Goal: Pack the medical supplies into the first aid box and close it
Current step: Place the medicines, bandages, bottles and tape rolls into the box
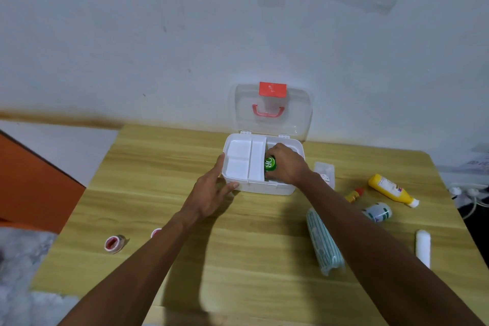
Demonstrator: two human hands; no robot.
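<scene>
The white first aid box (260, 188) stands open at the back of the wooden table, its clear lid (296, 116) with a red handle and latch leaning against the wall. A white divided tray (244, 160) fills the box's left half. My right hand (287, 164) reaches into the right half, shut on a green container (270, 163) with white letters. My left hand (210, 192) rests against the box's front-left corner, thumb and fingers spread along its wall. A yellow bottle (391, 189), a small yellow-red tube (354, 194), a white-green jar (377, 212), a striped packet (324, 239) and a white gauze roll (422, 247) lie to the right.
A tape roll with red core (114, 243) lies at the left front, a second red-rimmed roll (156, 232) partly hidden by my left forearm. A small clear case (325, 171) sits just right of the box. White cables (468, 192) hang past the table's right edge.
</scene>
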